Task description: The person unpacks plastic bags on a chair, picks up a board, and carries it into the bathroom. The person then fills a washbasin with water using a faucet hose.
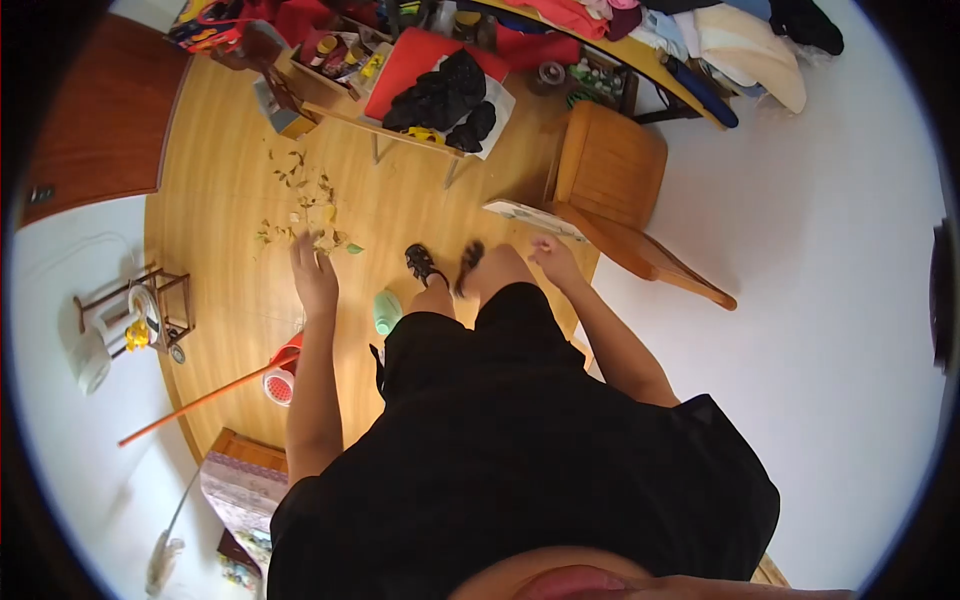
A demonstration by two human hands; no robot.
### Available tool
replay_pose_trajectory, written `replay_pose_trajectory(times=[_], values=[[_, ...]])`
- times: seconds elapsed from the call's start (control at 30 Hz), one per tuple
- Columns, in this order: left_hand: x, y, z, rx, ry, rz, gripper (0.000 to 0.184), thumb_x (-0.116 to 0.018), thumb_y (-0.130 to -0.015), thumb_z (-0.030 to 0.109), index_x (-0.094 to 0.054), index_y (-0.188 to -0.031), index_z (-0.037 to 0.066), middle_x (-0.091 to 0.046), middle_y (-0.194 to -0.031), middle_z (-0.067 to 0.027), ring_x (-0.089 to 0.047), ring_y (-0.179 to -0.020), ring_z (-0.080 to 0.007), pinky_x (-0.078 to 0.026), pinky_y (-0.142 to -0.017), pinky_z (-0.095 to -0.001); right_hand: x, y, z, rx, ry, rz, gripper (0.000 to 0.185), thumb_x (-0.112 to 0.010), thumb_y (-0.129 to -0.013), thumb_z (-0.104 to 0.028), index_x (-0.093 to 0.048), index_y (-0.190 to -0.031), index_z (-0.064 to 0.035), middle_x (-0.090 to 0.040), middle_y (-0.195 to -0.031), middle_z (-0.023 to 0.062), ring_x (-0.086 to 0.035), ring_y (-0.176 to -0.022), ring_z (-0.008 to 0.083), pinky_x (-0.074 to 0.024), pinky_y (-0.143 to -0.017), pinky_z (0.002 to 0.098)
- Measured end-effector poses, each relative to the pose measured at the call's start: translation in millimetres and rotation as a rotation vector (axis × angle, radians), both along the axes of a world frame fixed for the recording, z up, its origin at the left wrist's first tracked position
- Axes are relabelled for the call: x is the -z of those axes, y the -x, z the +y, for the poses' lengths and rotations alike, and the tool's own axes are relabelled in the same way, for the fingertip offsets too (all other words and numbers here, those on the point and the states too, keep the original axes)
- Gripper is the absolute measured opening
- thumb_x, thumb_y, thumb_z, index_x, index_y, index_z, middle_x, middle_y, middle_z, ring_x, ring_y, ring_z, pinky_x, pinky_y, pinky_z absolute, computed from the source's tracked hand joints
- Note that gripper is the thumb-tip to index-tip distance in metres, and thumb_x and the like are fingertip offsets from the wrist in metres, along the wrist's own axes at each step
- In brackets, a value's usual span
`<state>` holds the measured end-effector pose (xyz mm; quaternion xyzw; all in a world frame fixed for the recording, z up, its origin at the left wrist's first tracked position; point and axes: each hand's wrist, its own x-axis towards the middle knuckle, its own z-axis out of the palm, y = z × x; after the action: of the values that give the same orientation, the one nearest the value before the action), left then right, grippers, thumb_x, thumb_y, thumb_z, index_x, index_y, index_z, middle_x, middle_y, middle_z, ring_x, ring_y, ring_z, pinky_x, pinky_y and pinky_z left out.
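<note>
My left hand hangs over the wooden floor with its fingers stretched out, holding nothing. In the view it is nearest to the scattered dry leaves and twigs, whose lower end lies just beyond my fingertips. On the other side, my right hand is beside my knee, its fingers loosely bent and apart with nothing seen in them. Close to it a flat pale board leans by the wooden chair. A green object stands on the floor beside my legs.
A red bucket with an orange pole is at the left. Ahead stands a table with black and red cloth. Beside it is a bench piled with clothes. A small wooden rack is near the left wall.
</note>
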<state>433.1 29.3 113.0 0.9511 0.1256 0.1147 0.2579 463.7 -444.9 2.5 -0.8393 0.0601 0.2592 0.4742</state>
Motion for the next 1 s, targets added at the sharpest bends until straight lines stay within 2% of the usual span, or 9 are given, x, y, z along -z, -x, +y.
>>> replay_pose_trajectory(times=[0.07, 0.17, 0.3, 0.5, 0.67, 0.8, 0.9, 0.97, 1.0], values=[[-27, -72, -7, 0.108, -0.043, -0.119, 0.025, -0.051, -0.087, -0.001, -0.057, -0.112, -0.001, -0.055, -0.12, -0.0211, -0.053, -0.11, -0.0391, -0.046, -0.091, -0.0452, -20, -36, 27, 0.116, -0.096, 0.101, 0.024, -0.055, -0.09, -0.012, -0.057, -0.111, 0.0001, -0.064, -0.102, 0.0132, -0.068, -0.085, 0.0198, -0.0518, -0.075, 0.03], [-32, -164, -24, 0.212, -0.069, -0.23, 0.022, -0.052, -0.086, -0.002, -0.059, -0.107, 0.001, -0.059, -0.114, -0.0183, -0.057, -0.103, -0.0371, -0.048, -0.086, -0.0454, 48, -80, 29, -0.055, 0.15, -0.059, 0.023, -0.053, -0.09, -0.01, -0.058, -0.11, 0.0003, -0.064, -0.102, 0.0139, -0.068, -0.081, 0.0214, -0.0527, -0.073, 0.0302], [-9, -281, -41, 0.318, 0.014, -0.107, 0.021, -0.054, -0.084, -0.002, -0.061, -0.103, 0.003, -0.062, -0.109, -0.0174, -0.06, -0.097, -0.0363, -0.048, -0.082, -0.044, 154, -153, 36, 0.181, -0.044, 0.23, 0.023, -0.054, -0.087, -0.01, -0.061, -0.106, 0.0011, -0.065, -0.103, 0.0154, -0.067, -0.082, 0.0252, -0.0531, -0.074, 0.0323], [97, -379, -28, 0.318, 0.057, 0.442, 0.034, -0.061, -0.084, 0.012, -0.057, -0.117, 0.004, -0.059, -0.116, -0.0202, -0.058, -0.105, -0.0385, -0.047, -0.088, -0.0457, 251, -206, 30, 0.021, 0.107, 0.204, 0.014, -0.059, -0.078, -0.009, -0.066, -0.087, -0.0003, -0.068, -0.095, 0.017, -0.066, -0.078, 0.032, -0.0522, -0.074, 0.0398], [217, -444, -53, 0.479, 0.045, 0.639, 0.057, -0.067, -0.085, 0.027, -0.046, -0.131, 0.002, -0.053, -0.127, -0.0226, -0.05, -0.121, -0.037, -0.042, -0.101, -0.0448, 236, -260, 59, 0.542, -0.049, 0.544, 0.015, -0.059, -0.081, -0.012, -0.064, -0.093, -0.0044, -0.065, -0.072, 0.0087, -0.064, -0.068, 0.0262, -0.051, -0.068, 0.0376], [259, -483, -111, 0.495, -0.214, 0.674, 0.065, -0.064, -0.087, 0.034, -0.037, -0.139, 0.005, -0.052, -0.13, -0.022, -0.051, -0.121, -0.0354, -0.042, -0.101, -0.0461, 246, -288, 66, 0.637, -0.232, 0.458, 0.027, -0.064, -0.082, -0.018, -0.057, -0.105, -0.0046, -0.063, -0.091, 0.0112, -0.061, -0.083, 0.0192, -0.0475, -0.068, 0.0328], [292, -507, -129, 0.597, -0.17, 0.862, 0.059, -0.058, -0.091, 0.033, -0.035, -0.141, 0.011, -0.05, -0.132, -0.0192, -0.053, -0.117, -0.0365, -0.045, -0.096, -0.0475, 321, -268, 72, 0.852, -0.026, 0.472, 0.046, -0.064, -0.084, -0.012, -0.051, -0.127, -0.0033, -0.058, -0.112, 0.0116, -0.056, -0.107, 0.0254, -0.0447, -0.091, 0.0338], [317, -499, -126, 0.599, -0.128, 0.88, 0.052, -0.055, -0.093, 0.03, -0.039, -0.14, 0.014, -0.051, -0.13, -0.0167, -0.055, -0.113, -0.0372, -0.048, -0.091, -0.0485, 293, -274, 62, 0.322, 0.023, 0.413, 0.045, -0.062, -0.085, -0.009, -0.05, -0.129, -0.0037, -0.057, -0.117, 0.013, -0.056, -0.11, 0.0246, -0.0431, -0.094, 0.0329], [323, -498, -123, 0.575, -0.137, 0.816, 0.048, -0.053, -0.093, 0.028, -0.041, -0.138, 0.015, -0.052, -0.128, -0.0151, -0.057, -0.109, -0.0373, -0.049, -0.088, -0.0491, 293, -282, 66, 0.472, -0.165, 0.531, 0.045, -0.06, -0.086, -0.006, -0.049, -0.13, -0.0057, -0.057, -0.12, 0.0124, -0.055, -0.112, 0.0245, -0.0428, -0.095, 0.0331]])
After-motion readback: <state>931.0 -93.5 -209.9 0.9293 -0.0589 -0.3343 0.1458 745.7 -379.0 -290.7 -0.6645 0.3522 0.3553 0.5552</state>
